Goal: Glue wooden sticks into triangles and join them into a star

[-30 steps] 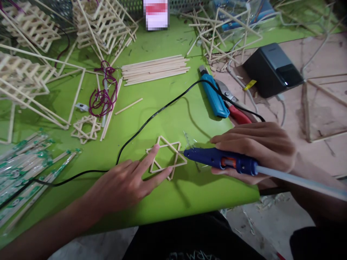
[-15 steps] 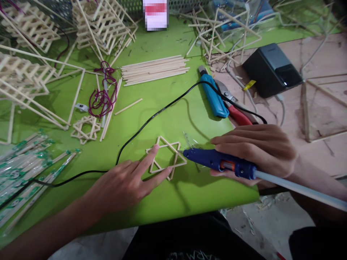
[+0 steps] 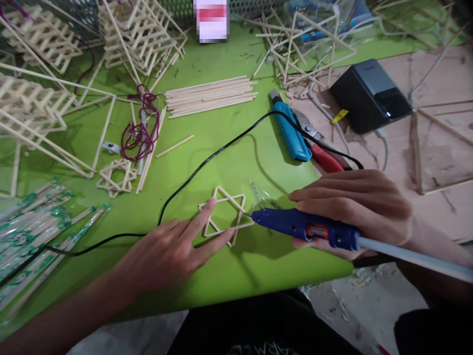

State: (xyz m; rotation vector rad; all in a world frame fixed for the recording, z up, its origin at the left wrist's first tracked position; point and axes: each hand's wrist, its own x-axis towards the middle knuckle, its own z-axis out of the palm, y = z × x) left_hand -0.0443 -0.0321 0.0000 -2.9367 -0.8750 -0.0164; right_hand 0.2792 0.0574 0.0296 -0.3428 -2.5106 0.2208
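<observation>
A star-shaped frame of thin wooden sticks (image 3: pixel 229 197) lies flat on the green tabletop. Two spread fingers of my left hand (image 3: pixel 173 251) press on its left side and lower edge. My right hand (image 3: pixel 362 202) is wrapped round a blue hot glue gun (image 3: pixel 284 223), its nozzle pointing left at the star's right side, where two sticks cross. Whether the nozzle touches the wood is too small to tell. A long whitish glue stick (image 3: pixel 410 257) juts from the gun's rear. Partly beneath the gun lies a clear plastic ruler (image 3: pixel 258 193).
A black cord (image 3: pixel 214 155) curves across the table. Beyond it lie a stick bundle (image 3: pixel 210 96), a blue cutter (image 3: pixel 290 129), red-handled pruners (image 3: pixel 325 157) and a dark box-shaped device (image 3: pixel 371 96). At left are a smaller star (image 3: pixel 117 177), purple string (image 3: pixel 138 143), stick lattices (image 3: pixel 33 106) and wrapped chopsticks (image 3: pixel 33 251).
The glue gun and my right hand have shifted slightly right and down, with the nozzle still beside the star's right side. My left hand and the star stay put.
</observation>
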